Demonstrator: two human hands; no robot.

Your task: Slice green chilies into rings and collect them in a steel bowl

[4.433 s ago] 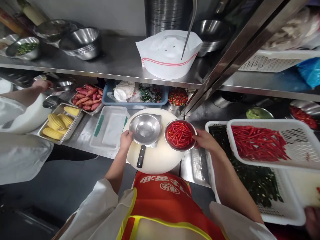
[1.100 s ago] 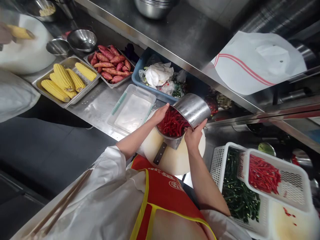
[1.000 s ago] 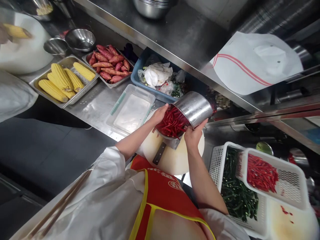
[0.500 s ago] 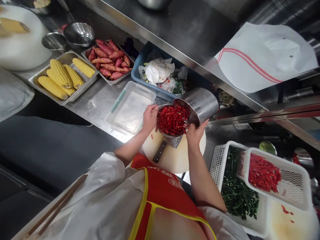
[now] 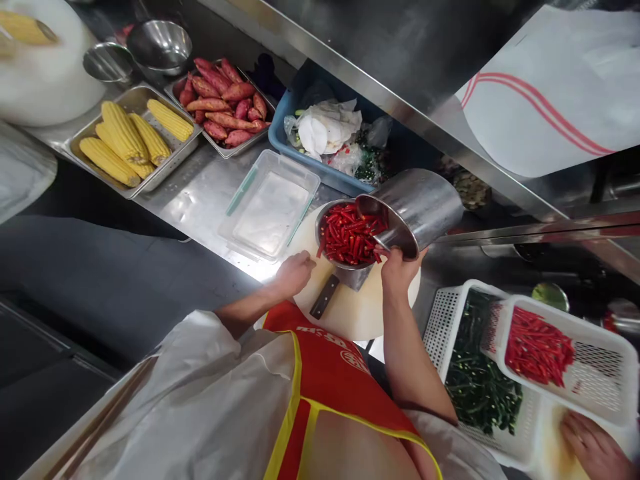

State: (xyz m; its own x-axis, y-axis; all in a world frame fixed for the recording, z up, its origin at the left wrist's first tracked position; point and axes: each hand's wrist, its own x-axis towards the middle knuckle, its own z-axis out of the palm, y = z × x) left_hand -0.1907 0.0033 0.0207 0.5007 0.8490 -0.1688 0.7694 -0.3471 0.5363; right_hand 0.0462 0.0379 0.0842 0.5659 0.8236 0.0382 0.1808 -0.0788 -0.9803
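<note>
My right hand [image 5: 399,270] grips a steel pot [image 5: 425,203] at the lower rim. The pot lies tilted on its side, its mouth over a steel bowl [image 5: 327,259] heaped with cut red chilies [image 5: 350,233]. A few chilies hang at the bowl's rim. To the left of the bowl and apart from it is my left hand [image 5: 295,273], fingers curled closed; whatever they may hold is hidden. Under the bowl, a cleaver [image 5: 326,297] rests on the round cutting board [image 5: 363,320], blade partly covered by the bowl.
A clear plastic container [image 5: 267,207] stands left of the board. Behind are a blue bin [image 5: 330,175] of scraps, a tray of sweet potatoes [image 5: 225,100] and corn cobs [image 5: 123,137]. White baskets [image 5: 600,373] with green and red chilies stand right, near another person's hand [image 5: 595,443]. A steel shelf [image 5: 380,87] overhangs.
My left hand has left the bowl's rim and moved down and left toward the board's edge. The pot stays tilted in my right hand. Another person's hand has appeared at lower right.
</note>
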